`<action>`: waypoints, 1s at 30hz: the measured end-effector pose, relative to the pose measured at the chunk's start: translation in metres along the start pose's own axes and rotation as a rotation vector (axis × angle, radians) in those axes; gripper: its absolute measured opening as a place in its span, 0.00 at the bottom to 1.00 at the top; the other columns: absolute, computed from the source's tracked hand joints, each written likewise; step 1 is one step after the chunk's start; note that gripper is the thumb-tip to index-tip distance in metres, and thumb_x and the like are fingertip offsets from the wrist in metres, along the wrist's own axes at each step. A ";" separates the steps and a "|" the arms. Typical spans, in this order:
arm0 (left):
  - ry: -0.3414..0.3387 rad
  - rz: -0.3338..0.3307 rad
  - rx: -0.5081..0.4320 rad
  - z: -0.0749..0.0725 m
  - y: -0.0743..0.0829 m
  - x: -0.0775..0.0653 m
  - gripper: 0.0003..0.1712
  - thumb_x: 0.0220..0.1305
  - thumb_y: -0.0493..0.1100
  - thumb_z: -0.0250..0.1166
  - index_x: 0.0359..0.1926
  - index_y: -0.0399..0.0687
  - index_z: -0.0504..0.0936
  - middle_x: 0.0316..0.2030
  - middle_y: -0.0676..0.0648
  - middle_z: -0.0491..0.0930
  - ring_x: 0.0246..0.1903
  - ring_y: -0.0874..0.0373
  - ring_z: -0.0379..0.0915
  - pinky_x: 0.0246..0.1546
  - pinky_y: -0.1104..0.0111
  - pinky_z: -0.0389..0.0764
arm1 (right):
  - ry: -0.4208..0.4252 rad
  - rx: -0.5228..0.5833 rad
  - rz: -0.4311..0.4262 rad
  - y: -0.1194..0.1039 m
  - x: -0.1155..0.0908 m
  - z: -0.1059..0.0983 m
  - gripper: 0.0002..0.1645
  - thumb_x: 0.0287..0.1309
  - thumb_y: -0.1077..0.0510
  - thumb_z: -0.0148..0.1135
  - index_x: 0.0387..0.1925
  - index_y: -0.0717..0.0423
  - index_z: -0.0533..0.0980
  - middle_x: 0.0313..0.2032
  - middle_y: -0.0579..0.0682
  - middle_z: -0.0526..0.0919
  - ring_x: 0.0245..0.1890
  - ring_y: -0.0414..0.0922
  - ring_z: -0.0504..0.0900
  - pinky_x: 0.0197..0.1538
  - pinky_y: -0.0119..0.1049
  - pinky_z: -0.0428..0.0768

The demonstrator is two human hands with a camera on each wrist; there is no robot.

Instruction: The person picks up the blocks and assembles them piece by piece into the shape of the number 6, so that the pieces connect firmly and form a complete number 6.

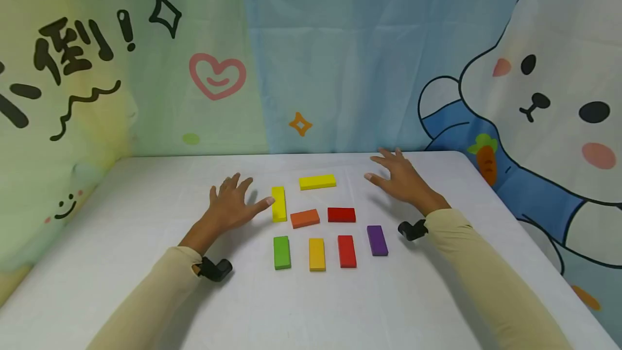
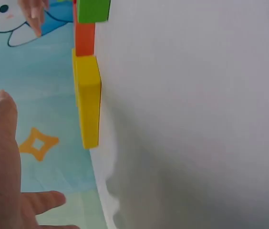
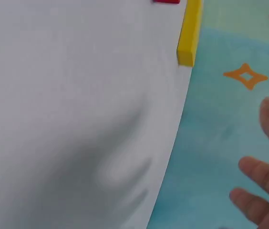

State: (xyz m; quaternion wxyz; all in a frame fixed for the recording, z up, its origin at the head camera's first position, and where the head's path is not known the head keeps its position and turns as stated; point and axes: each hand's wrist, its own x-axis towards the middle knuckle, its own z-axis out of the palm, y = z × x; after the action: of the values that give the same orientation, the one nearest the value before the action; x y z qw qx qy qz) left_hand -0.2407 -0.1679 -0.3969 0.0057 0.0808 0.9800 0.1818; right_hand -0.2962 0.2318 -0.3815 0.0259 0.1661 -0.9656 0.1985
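My left hand (image 1: 230, 207) hovers over the table with fingers spread, its thumb overlapping the upright-lying yellow block (image 1: 279, 209) in the head view. In the left wrist view that yellow block (image 2: 89, 102) stands apart from the thumb. Farther right, my right hand (image 1: 399, 177) is also spread above the table and holds nothing. Nearest to it are a second yellow block (image 1: 317, 182) and a red block (image 1: 342, 215). An orange block (image 1: 305, 219) lies between the hands. In front sit a green block (image 1: 282, 253), an amber block (image 1: 317, 254), another red block (image 1: 347, 251) and a purple block (image 1: 377, 240).
The blocks lie on a white-covered table (image 1: 311, 312). Behind it hangs a printed cloth backdrop (image 1: 330, 80) with a cartoon bear at the right. Each wrist carries a small black camera, one on the left (image 1: 216, 269) and one on the right (image 1: 413, 229).
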 end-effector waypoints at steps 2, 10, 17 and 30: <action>0.027 0.012 -0.078 0.002 0.003 0.000 0.54 0.59 0.75 0.54 0.70 0.38 0.63 0.70 0.31 0.56 0.69 0.35 0.49 0.65 0.38 0.49 | 0.030 0.067 -0.018 -0.003 0.001 0.001 0.38 0.66 0.41 0.57 0.68 0.59 0.66 0.71 0.61 0.58 0.72 0.64 0.47 0.66 0.66 0.51; 0.186 -0.044 -0.426 0.001 0.011 0.001 0.39 0.63 0.64 0.62 0.61 0.36 0.75 0.59 0.37 0.73 0.54 0.42 0.74 0.47 0.53 0.79 | 0.177 0.380 -0.016 -0.023 0.010 0.003 0.28 0.67 0.47 0.59 0.62 0.57 0.74 0.59 0.56 0.76 0.60 0.54 0.73 0.60 0.50 0.73; 0.200 -0.101 -0.487 0.003 0.019 0.001 0.29 0.64 0.52 0.66 0.57 0.35 0.78 0.53 0.37 0.79 0.49 0.44 0.78 0.45 0.55 0.81 | 0.155 0.500 0.060 -0.030 0.016 0.006 0.27 0.67 0.44 0.58 0.60 0.56 0.76 0.55 0.54 0.80 0.56 0.52 0.76 0.58 0.49 0.75; 0.227 -0.259 -0.608 0.017 0.035 0.001 0.23 0.62 0.48 0.68 0.52 0.37 0.83 0.48 0.41 0.82 0.44 0.49 0.78 0.37 0.62 0.81 | 0.026 0.658 0.267 -0.019 0.032 0.031 0.27 0.65 0.46 0.61 0.61 0.53 0.76 0.56 0.51 0.80 0.53 0.48 0.78 0.60 0.46 0.73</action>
State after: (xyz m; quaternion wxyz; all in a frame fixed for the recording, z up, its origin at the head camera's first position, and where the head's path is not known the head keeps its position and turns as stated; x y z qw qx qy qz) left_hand -0.2355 -0.1298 -0.3999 -0.0565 -0.0703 0.8775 0.4710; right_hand -0.3194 0.1936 -0.3994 -0.0426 0.0355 -0.8627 0.5026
